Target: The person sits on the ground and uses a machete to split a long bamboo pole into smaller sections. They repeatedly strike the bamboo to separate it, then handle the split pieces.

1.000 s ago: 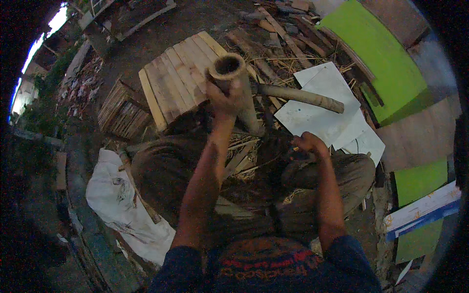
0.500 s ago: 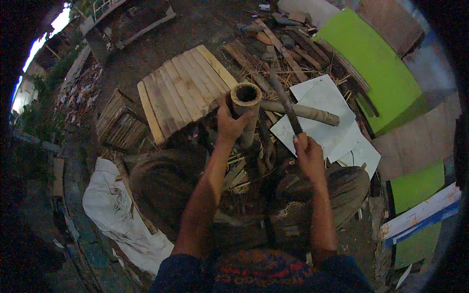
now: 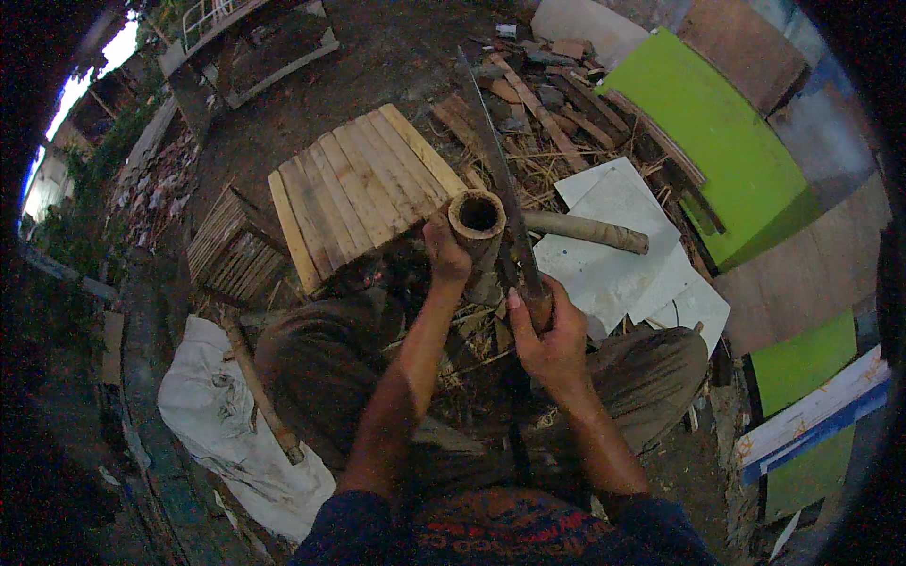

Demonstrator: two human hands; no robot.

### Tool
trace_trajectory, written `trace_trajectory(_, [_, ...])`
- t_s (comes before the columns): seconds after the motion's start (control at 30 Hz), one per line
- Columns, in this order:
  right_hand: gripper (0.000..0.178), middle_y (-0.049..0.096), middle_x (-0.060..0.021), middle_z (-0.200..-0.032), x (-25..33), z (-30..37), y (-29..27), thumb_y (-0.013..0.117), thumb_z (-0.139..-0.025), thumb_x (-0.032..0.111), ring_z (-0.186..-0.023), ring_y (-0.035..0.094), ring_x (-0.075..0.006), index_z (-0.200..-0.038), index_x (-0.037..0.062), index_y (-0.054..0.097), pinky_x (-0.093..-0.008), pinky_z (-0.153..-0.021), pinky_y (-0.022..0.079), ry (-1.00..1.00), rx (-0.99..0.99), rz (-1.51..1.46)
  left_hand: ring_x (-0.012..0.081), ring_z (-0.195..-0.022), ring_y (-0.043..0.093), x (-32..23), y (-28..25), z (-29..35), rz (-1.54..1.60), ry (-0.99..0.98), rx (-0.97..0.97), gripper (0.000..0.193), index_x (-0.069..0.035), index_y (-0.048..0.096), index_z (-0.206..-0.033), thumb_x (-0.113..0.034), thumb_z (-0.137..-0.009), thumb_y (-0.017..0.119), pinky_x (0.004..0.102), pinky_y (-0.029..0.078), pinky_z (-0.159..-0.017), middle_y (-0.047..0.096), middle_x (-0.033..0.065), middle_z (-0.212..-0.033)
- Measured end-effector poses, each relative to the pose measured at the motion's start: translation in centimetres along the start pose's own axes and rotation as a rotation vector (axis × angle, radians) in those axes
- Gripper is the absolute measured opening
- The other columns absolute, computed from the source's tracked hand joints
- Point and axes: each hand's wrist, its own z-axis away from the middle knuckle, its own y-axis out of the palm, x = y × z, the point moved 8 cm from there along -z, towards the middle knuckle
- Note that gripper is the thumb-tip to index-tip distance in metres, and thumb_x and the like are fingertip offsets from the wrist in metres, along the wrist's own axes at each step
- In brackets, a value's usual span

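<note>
My left hand (image 3: 445,253) is wrapped round the side of a thick hollow bamboo piece (image 3: 483,251), held with its open end facing up. In my right hand (image 3: 555,341) is a machete (image 3: 500,165), gripped by its short handle. Its long dark blade points away from me, close along the right side of the bamboo; whether they touch I cannot tell. Another bamboo pole (image 3: 595,231) lies behind the blade, over white sheets (image 3: 628,255). The lower end of the held bamboo is hidden in shadow.
A slatted wooden panel (image 3: 354,179) stands ahead on the left, beside a small slatted crate (image 3: 236,245). Scrap wood (image 3: 547,104) is heaped ahead. Green boards (image 3: 717,141) line the right. A white sack (image 3: 222,406) with a stick (image 3: 260,387) lies by my left knee.
My right hand has moved left and nearer to me, bringing the machete blade alongside the bamboo. My left hand and the bamboo have come slightly nearer.
</note>
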Motion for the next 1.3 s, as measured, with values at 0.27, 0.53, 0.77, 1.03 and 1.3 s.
trace_trajectory(0.27, [0.031,0.059,-0.0057,-0.062,-1.6,-0.5,0.3,0.069,-0.093,0.018,-0.054,0.051,-0.0094,-0.112,-0.0040,0.059,-0.0274,-0.052,0.043,-0.015,0.043,0.049,0.0326,-0.113,0.059,-0.6,1.2,-0.4,-0.369,-0.065,-0.037,0.054,0.006,0.049,-0.135,-0.032,-0.108,0.022,0.0405,0.040,-0.105,0.061,0.0216,-0.125])
trace_trajectory(0.53, [0.031,0.064,-0.0084,-0.069,-1.6,0.2,1.3,0.068,-0.093,0.017,-0.058,0.058,-0.0108,-0.115,-0.0027,0.058,-0.0295,-0.056,0.047,0.047,0.065,-0.014,0.0347,-0.123,0.052,6.6,-3.0,1.6,-0.413,-0.070,-0.122,0.051,0.001,0.024,-0.152,-0.021,-0.107,0.029,0.0447,0.037,-0.109,0.050,0.0224,-0.135])
trace_trajectory(0.77, [0.028,0.061,-0.0050,-0.063,-0.5,-0.3,0.2,0.067,-0.093,0.016,-0.055,0.054,-0.0097,-0.113,-0.0016,0.058,-0.0280,-0.054,0.044,0.022,0.011,0.035,0.0311,-0.118,0.058,7.2,-1.2,0.6,0.474,-0.505,-0.254,0.070,-0.002,0.046,-0.139,-0.059,-0.103,0.029,0.0488,0.047,-0.100,0.058,0.0141,-0.131])
trace_trajectory(1.03, [0.026,0.054,-0.0027,-0.057,1.0,0.0,2.9,0.067,-0.092,0.015,-0.051,0.047,-0.0083,-0.110,-0.0014,0.058,-0.0287,-0.050,0.040,0.021,0.100,-0.064,0.0292,-0.118,0.059,7.5,-7.8,1.0,0.328,-0.240,-0.215,0.058,0.000,0.051,-0.134,-0.047,-0.104,0.033,0.0430,0.046,-0.105,0.060,0.0145,-0.131])
trace_trajectory(1.3, [0.032,0.064,-0.0069,-0.073,4.9,-1.7,-2.1,0.066,-0.094,0.012,-0.060,0.056,-0.0093,-0.118,-0.0049,0.052,-0.0261,-0.054,0.044,-0.085,-0.094,-0.167,0.0286,-0.130,0.048,7.3,-1.2,1.4,0.256,-0.383,-0.119,0.065,-0.001,0.039,-0.143,-0.053,-0.104,0.032,0.0417,0.037,-0.112,0.048,0.0146,-0.142])
